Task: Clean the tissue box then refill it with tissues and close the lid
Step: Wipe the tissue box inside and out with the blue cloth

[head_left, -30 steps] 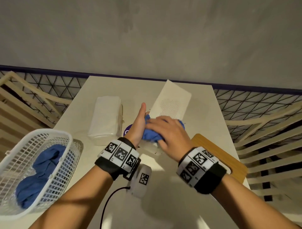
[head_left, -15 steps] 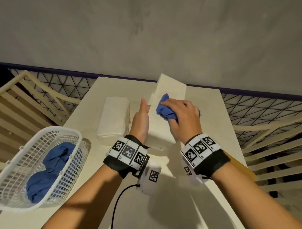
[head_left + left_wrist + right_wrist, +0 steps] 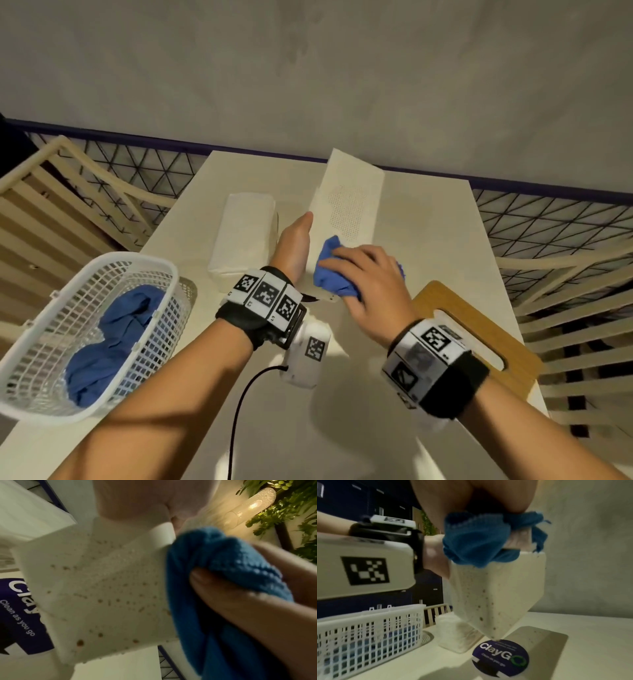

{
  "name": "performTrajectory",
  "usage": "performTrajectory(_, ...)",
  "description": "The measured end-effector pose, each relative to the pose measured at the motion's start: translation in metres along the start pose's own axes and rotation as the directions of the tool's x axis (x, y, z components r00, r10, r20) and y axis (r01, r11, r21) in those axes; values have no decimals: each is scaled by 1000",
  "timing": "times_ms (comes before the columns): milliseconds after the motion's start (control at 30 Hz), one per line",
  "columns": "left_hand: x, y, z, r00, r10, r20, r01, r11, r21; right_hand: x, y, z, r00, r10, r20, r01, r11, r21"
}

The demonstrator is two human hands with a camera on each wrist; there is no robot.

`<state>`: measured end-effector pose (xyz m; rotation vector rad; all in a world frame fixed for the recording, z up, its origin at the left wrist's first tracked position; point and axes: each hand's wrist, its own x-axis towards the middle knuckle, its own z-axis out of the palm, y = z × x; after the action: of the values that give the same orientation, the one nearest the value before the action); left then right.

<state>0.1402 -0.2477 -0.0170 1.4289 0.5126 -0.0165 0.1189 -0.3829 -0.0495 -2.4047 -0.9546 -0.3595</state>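
The white speckled tissue box [image 3: 349, 192] is tilted up over the table, one lower corner resting on a round purple sticker [image 3: 500, 657]. My left hand [image 3: 294, 246] holds its left side, thumb lying along the edge. My right hand [image 3: 373, 277] grips a bunched blue cloth [image 3: 334, 277] and presses it on the box's near end. Brown specks dot the box's side [image 3: 102, 588] beside the cloth [image 3: 223, 561]. A wrapped white tissue pack [image 3: 243, 233] lies left of the box. The wooden lid [image 3: 479, 329] with its slot lies on the table under my right wrist.
A white plastic basket [image 3: 130, 262] holding more blue cloths stands at the table's left front. The cream table [image 3: 428, 222] is narrow, with slatted chairs on both sides and a grey wall behind.
My right hand has drawn the cloth back from the far part of the box's face to its near end. The left hand keeps its hold on the box.
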Motion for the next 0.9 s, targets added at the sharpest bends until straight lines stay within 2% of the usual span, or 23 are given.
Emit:
performTrajectory(33, -2, 0, 1, 1000, -15, 7, 14, 1000, 23, 3, 0, 0, 1000, -21, 21, 21, 1000, 0)
performTrajectory(67, -2, -1, 2, 1000, -26, 15, 25, 998, 52, 9, 3, -1, 999, 13, 31, -14, 1000, 23)
performTrajectory(167, 0, 0, 2, 999, 35, -10, -33, 988, 150, 24, 25, -5, 963, 267, -46, -258, 956, 140)
performTrajectory(200, -1, 1, 2, 998, 59, -16, -55, 985, 166, 22, 25, -6, 952, 296, -72, -285, 949, 135)
performTrajectory(233, -2, 0, 3, 998, 70, -8, -67, 984, 167, 18, 21, -5, 960, 266, -86, -257, 961, 101)
performTrajectory(300, -9, -3, 6, 996, 68, 58, -74, 991, 112, 9, 2, -4, 993, 93, -72, -93, 996, 3)
performTrajectory(367, -16, -7, 11, 988, 95, 121, -110, 987, 120, 18, -2, -8, 998, 39, -52, -37, 999, 32)
performTrajectory(467, -23, -6, 12, 975, 184, 127, -213, 938, 273, 46, 19, -17, 975, 205, -88, -195, 975, 108)
performTrajectory(567, -26, -6, 2, 963, 245, 114, -270, 903, 334, 50, 36, -22, 913, 381, -146, -366, 923, 121)
performTrajectory(600, -26, -8, -1, 953, 270, 138, -301, 892, 337, 44, 31, -20, 913, 381, -145, -366, 923, 121)
performTrajectory(733, -23, -12, -10, 913, 338, 227, -405, 816, 413, 28, 9, -15, 982, 168, -89, -153, 976, 157)
performTrajectory(767, -24, -11, -10, 900, 355, 254, -433, 793, 429, 36, 17, -17, 981, 172, -91, -154, 972, 179)
performTrajectory(867, -28, -7, -11, 858, 412, 307, -514, 713, 477, 56, 39, -23, 932, 322, -164, -298, 942, 156)
performTrajectory(900, -27, -5, -11, 852, 420, 314, -524, 699, 486, 56, 35, -23, 925, 338, -176, -317, 939, 133)
